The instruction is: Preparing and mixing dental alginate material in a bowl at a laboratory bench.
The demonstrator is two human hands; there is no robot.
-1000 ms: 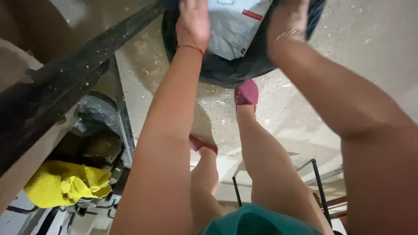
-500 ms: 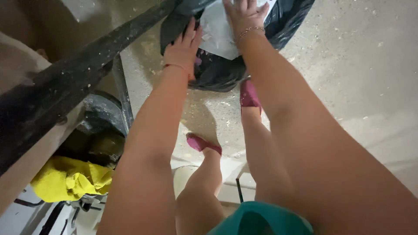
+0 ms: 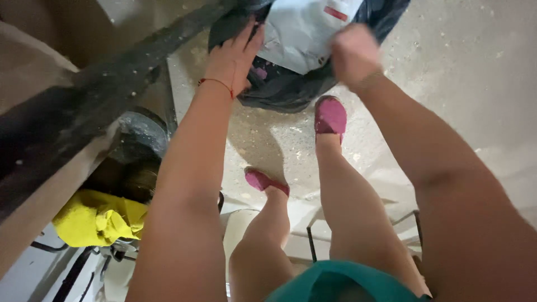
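A black plastic bag (image 3: 285, 89) stands on the speckled floor at the top of the view, with a pale grey plastic packet (image 3: 305, 33) lying in its mouth. My left hand (image 3: 235, 56), fingers spread, rests on the bag's left rim beside the packet; a thin red string circles its wrist. My right hand (image 3: 353, 56) is blurred and curled into a fist at the packet's right edge; I cannot tell if it grips it. My feet in pink slippers (image 3: 330, 114) stand just below the bag.
A dark dusty beam (image 3: 95, 106) runs diagonally along the left. Below it are a grey round container (image 3: 140, 134) and a yellow cloth (image 3: 98, 218). A black metal frame (image 3: 310, 246) stands behind my legs. Pale floor stretches to the right.
The bag and packet sit lower in view than before. My right hand has come off the top of the packet to its right edge; my left hand stays on the bag's left rim.
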